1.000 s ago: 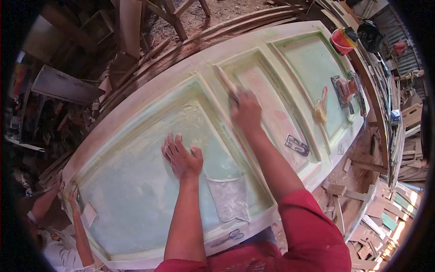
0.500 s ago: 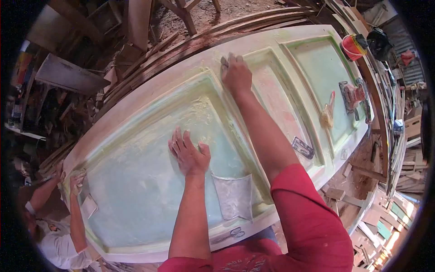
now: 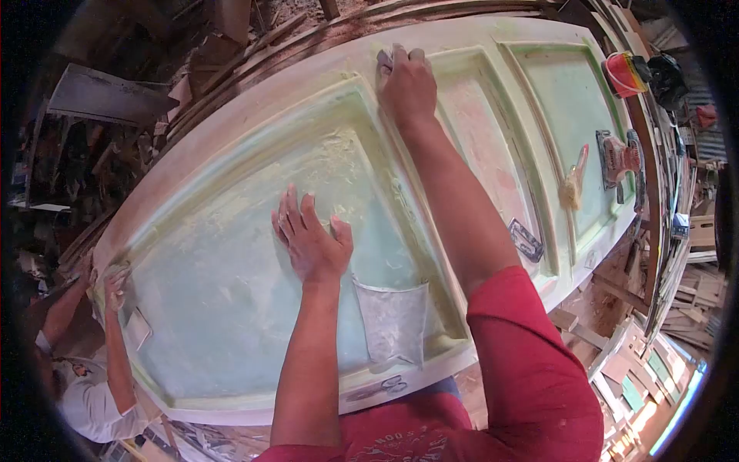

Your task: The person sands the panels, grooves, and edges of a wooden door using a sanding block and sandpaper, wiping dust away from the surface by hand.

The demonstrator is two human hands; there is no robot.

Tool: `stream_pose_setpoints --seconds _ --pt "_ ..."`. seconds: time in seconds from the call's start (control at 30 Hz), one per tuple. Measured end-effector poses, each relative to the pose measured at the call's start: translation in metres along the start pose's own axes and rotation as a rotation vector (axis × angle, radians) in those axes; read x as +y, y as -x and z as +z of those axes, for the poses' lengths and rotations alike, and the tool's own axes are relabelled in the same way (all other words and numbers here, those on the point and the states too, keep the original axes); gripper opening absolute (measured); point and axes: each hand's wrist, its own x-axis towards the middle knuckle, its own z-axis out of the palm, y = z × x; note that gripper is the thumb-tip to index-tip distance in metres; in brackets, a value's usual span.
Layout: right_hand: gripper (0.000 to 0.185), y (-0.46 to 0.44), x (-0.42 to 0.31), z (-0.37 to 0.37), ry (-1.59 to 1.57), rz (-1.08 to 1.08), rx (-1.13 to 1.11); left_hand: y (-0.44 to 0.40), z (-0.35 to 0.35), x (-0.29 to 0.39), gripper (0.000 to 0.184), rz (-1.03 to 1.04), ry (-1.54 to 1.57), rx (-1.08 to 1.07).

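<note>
A long pale panel (image 3: 192, 185) with recessed green and pink sections lies across the view. My left hand (image 3: 312, 239) rests flat on the large pale-green recess, fingers spread, holding nothing. Near the far edge, my right hand (image 3: 408, 81) is on the ridge between two recesses. Its fingers are curled around a small dark piece (image 3: 383, 61), mostly hidden by the hand. A worn whitish sheet (image 3: 392, 319) lies right of my left forearm. Scissors (image 3: 393, 383) lie on the near rim.
A co-worker (image 3: 96, 393) in white has both hands at the panel's left end, beside a small pale sheet (image 3: 138, 329). Toward the right are a dark-framed block (image 3: 526, 239), a brush (image 3: 573, 185), a sander (image 3: 618, 159) and a red bucket (image 3: 625, 75). Wood scraps (image 3: 631, 369) lie lower right.
My right hand has slid up the ridge toward the far edge since a second ago. My left hand stays spread on the panel. The whole view has shifted slightly.
</note>
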Motion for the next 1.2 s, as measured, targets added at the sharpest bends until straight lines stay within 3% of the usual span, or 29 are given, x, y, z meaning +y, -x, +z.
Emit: stream_pose_setpoints --seconds 0.13,0.23,0.4,0.5,0.53,0.6,0.7,0.73,0.87,0.9,0.93,1.03,1.13,1.2 --pt "0.033 0.066 0.006 -0.063 0.015 0.077 -0.147 -0.002 0.001 -0.001 0.06 0.0 0.008 -0.008" --pt "0.027 0.09 0.001 -0.087 -0.04 0.148 -0.119 -0.001 0.0 -0.002 0.06 -0.01 0.01 -0.006" --pt "0.037 -0.004 -0.016 -0.005 0.028 0.074 -0.036 0.0 0.0 -0.003 0.06 -0.01 0.005 -0.021" --pt "0.037 0.016 -0.009 -0.022 0.063 0.107 -0.107 0.0 -0.001 -0.003 0.06 -0.004 0.011 -0.03" --pt "0.037 0.041 0.002 -0.033 0.016 0.049 -0.041 -0.002 -0.001 -0.003 0.06 -0.005 0.013 -0.024" --pt "0.025 0.081 -0.002 -0.077 0.043 0.139 -0.13 -0.001 -0.001 -0.003 0.06 -0.007 0.025 -0.021" --pt "0.032 0.07 -0.009 -0.064 0.072 0.169 -0.128 -0.001 -0.001 -0.003 0.058 -0.004 0.027 -0.004" --pt "0.026 0.052 -0.007 -0.039 0.07 0.132 -0.031 0.0 -0.001 -0.003 0.059 -0.004 0.023 -0.007" --pt "0.028 0.004 -0.019 -0.005 0.086 0.076 -0.002 -0.001 -0.001 -0.002 0.059 0.004 0.02 0.004" --pt "0.028 0.005 -0.018 -0.007 0.097 0.063 0.02 0.002 -0.002 -0.001 0.06 0.001 0.022 -0.008" --pt "0.032 0.021 -0.008 -0.016 0.123 0.12 -0.131 0.0 -0.002 -0.001 0.06 -0.001 0.024 -0.007" --pt "0.024 0.079 -0.002 -0.066 0.078 0.104 -0.105 -0.002 -0.002 -0.001 0.06 0.001 0.04 0.001" --pt "0.038 0.056 0.008 -0.041 0.069 0.049 -0.138 -0.002 -0.002 -0.004 0.06 -0.004 0.03 0.009" --pt "0.036 0.009 -0.004 -0.003 0.1 0.021 -0.018 -0.001 0.0 -0.001 0.059 -0.001 0.034 0.009"
